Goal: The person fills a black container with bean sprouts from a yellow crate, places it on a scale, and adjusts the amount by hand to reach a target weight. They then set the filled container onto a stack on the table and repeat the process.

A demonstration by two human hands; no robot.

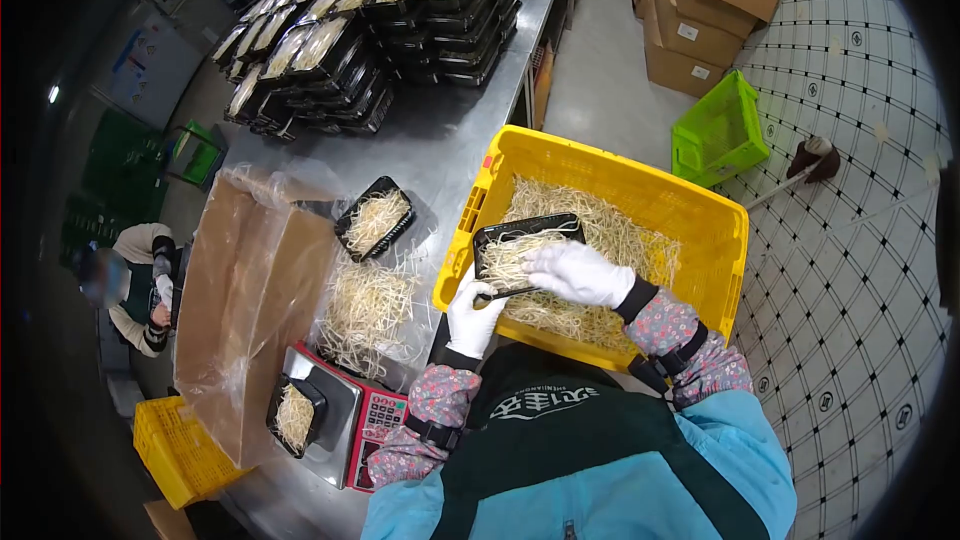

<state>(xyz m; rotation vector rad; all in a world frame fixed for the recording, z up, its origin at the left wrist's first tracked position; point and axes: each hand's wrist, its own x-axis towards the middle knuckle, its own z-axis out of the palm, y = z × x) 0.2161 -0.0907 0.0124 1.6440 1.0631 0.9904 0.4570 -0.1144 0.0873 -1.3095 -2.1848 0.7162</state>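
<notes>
My left hand (472,318), in a white glove, grips the near left corner of a black plastic tray (528,230). The tray is held tilted over a yellow crate (715,240) and carries a heap of pale bean sprouts (508,262). Over that heap lies my gloved right hand (585,275), its fingers stretched out and touching the sprouts. Loose bean sprouts (590,205) cover the bottom of the crate. To the left, a second filled tray (375,220) rests beside a pile of sprouts (365,310) on the steel table (440,130).
A red scale (380,415) bears a tray of sprouts (295,418). Beside it stands an open cardboard box (245,310) with a plastic liner. Stacked filled trays (440,30) occupy the far table end. Cartons (700,30) and a green crate (720,130) are on the floor; another person (130,285) is left.
</notes>
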